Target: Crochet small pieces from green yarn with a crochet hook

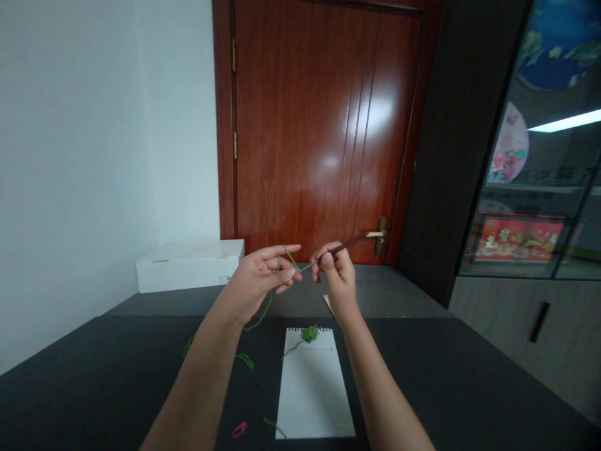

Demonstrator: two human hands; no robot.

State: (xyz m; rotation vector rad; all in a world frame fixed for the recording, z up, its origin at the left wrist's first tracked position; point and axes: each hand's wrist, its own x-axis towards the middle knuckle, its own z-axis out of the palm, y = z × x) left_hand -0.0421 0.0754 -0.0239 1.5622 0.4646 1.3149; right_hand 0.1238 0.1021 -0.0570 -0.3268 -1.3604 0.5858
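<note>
- The left hand holds green yarn in a narrow grip, with the strand running over the raised forefinger and down past the palm.
- The right hand pinches a slim dark crochet hook between thumb and fingers, a narrow, firm hold.
- The hook's metal tip points at the left hand and reaches the yarn at the fingers. The hands are just apart.
- The yarn's loose end hangs from the left hand toward the black table.
- A spiral-bound notepad lies under the hands, with a green yarn tangle on its top edge.
- Yarn scraps and a small pink loop lie on the table left of the notepad.
- A white box sits on a grey ledge beyond the table. Its small end label is too small to read.
- Behind are a red-brown wooden door with a brass handle and, at right, a glass cabinet holding a red picture, whose writing is unreadable.
</note>
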